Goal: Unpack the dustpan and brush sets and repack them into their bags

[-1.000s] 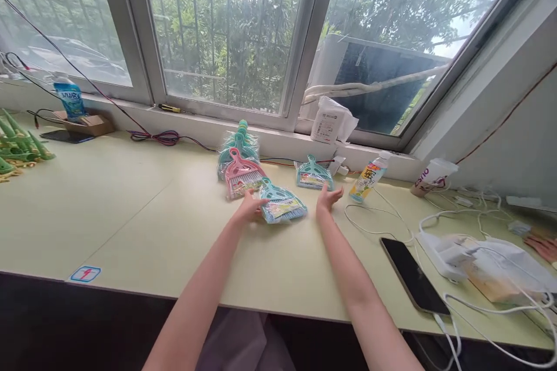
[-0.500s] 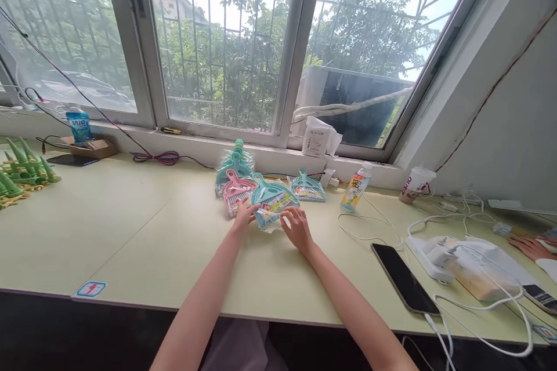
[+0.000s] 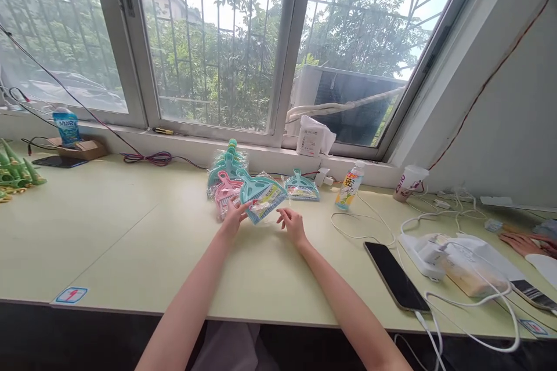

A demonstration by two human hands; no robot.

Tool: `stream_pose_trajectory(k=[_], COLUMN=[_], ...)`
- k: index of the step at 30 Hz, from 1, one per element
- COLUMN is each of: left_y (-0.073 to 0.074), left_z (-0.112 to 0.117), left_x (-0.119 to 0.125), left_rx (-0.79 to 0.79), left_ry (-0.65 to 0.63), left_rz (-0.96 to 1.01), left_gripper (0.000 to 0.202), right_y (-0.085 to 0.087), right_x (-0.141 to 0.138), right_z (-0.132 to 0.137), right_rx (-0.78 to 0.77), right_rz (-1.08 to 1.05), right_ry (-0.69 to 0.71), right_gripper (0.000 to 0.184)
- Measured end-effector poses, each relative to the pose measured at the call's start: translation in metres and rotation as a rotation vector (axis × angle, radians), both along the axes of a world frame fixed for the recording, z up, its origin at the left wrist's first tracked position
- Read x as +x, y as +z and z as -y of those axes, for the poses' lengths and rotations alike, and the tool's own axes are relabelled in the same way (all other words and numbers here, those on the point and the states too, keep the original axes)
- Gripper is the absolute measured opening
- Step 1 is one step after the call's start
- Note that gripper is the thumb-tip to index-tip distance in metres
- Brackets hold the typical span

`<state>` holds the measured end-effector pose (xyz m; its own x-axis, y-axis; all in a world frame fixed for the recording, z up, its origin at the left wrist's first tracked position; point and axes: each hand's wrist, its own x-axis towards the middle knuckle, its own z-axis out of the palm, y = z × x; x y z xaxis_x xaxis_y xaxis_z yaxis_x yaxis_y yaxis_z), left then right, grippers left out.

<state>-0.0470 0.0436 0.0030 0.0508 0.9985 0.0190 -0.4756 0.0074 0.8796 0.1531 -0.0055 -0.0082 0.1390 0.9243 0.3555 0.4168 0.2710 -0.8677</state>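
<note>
My left hand (image 3: 234, 217) pinches the lower left edge of a teal mini dustpan set in a clear bag (image 3: 261, 196) and tilts it up off the table. My right hand (image 3: 292, 224) hovers just right of the bag with its fingers loosely curled and apart, holding nothing. Behind the lifted bag lie a pink dustpan set (image 3: 226, 191) and a stack of teal ones (image 3: 226, 165). Another bagged teal set (image 3: 301, 185) lies flat to the right.
A drink bottle (image 3: 348, 185), a paper cup (image 3: 408, 182), a black phone (image 3: 395, 283), a white power strip with cables (image 3: 429, 249) and a plastic bag (image 3: 474, 269) fill the right side. Another person's hand (image 3: 520, 242) rests at far right. Green toys (image 3: 15, 171) lie at far left.
My left hand has lifted and tilted the teal set's bag. My right hand came in from the far teal set to the bag, then let go and drew slightly back.
</note>
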Motion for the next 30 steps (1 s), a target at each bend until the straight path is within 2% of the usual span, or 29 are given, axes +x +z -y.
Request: stream_pose_trajectory(k=[8, 12, 15, 17, 20, 22, 25, 30], left_y=[-0.001, -0.001, 0.001, 0.003, 0.006, 0.007, 0.007, 0.003], left_z=[0.0, 0.001, 0.005, 0.008, 0.008, 0.005, -0.001, -0.006], left_x=[0.002, 0.002, 0.003, 0.003, 0.001, -0.001, -0.004, -0.006], left_rx=[0.053, 0.056, 0.087, 0.124, 0.14, 0.103, 0.06, 0.098], left_ry=[-0.084, -0.104, -0.166, -0.232, -0.303, -0.28, -0.18, -0.099], left_rz=[0.015, -0.003, -0.052, -0.111, -0.199, -0.246, -0.332, -0.411], left_gripper=[0.071, 0.073, 0.078, 0.079, 0.068, 0.061, 0.057, 0.054], right_y=[-0.002, -0.002, -0.005, -0.008, -0.011, -0.01, -0.006, -0.002], right_x=[-0.001, 0.002, 0.002, 0.002, 0.004, 0.007, 0.011, 0.014], right_z=[-0.01, -0.013, -0.015, -0.015, -0.015, -0.015, -0.014, -0.012], right_rx=[-0.07, -0.076, -0.089, -0.094, -0.094, -0.085, -0.082, -0.091], right_rz=[-0.577, -0.806, -0.858, -0.87, -0.867, -0.858, -0.84, -0.82], right_ry=[-0.018, 0.103, 0.151, 0.124, 0.068, 0.062, 0.104, 0.11], right_gripper=[0.045, 0.04, 0.036, 0.038, 0.04, 0.039, 0.039, 0.039])
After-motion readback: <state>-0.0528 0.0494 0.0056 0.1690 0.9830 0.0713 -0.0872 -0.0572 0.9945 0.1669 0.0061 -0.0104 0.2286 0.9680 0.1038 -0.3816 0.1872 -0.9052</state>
